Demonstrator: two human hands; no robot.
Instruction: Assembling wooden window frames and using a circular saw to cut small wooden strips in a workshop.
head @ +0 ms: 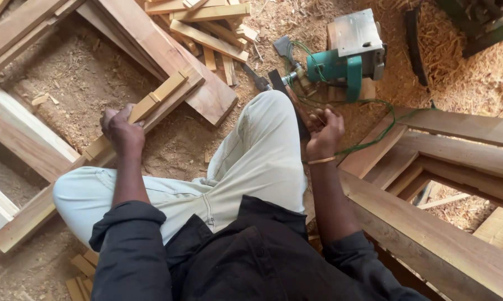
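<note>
Wood strip (145, 108) gripped by left hand (120, 131), right hand (325, 129) fisted, sawdust floor (89, 78), green power tool (346, 56)

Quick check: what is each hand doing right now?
Left hand: closed on a long pale wooden strip.
Right hand: closed around something small and dark; cannot tell what.

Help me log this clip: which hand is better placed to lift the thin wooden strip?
Left. The left hand already closes on the wooden strip; the right hand sits across the knee by the green power tool.

Two hands (123, 132); one green power tool (346, 56)
</note>
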